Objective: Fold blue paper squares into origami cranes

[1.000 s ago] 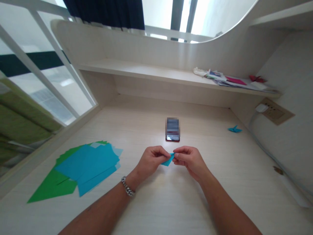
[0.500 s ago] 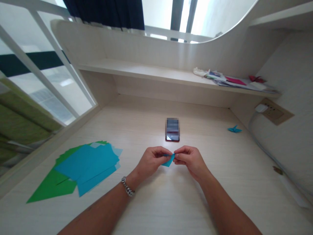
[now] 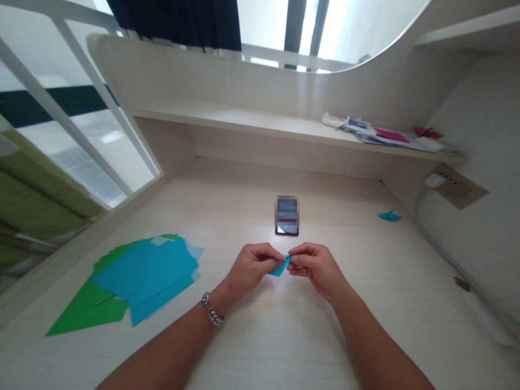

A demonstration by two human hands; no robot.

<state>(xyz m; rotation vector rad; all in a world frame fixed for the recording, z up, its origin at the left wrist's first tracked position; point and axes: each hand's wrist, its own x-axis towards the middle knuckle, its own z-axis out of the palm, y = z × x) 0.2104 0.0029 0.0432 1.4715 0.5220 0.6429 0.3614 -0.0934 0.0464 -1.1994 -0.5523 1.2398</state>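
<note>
A small folded piece of blue origami paper (image 3: pixel 278 270) is held between my two hands, near the middle of the desk. My left hand (image 3: pixel 260 261) is closed, pinching the paper's left side between thumb and fingers; a chain bracelet circles that wrist. At the paper's upper right corner, the thumb and fingertips of my right hand (image 3: pixel 309 261) pinch it too. Part of the paper is hidden behind the fingers. Just beyond the hands lies a phone (image 3: pixel 286 215) with a blurred screen.
Blue paper sheets (image 3: pixel 150 268) overlap green sheets (image 3: pixel 81 309) on the left of the desk (image 3: pixel 244 346). A folded blue paper figure (image 3: pixel 390 215) sits at the right, near a cable (image 3: pixel 433 233) and wall socket (image 3: pixel 457 184). Papers (image 3: pixel 390 134) lie on the shelf (image 3: pixel 244 120).
Both hands stay in nearly the same place, still pinching the blue paper. The paper's visible part has tilted slightly. Everything else is unmoved.
</note>
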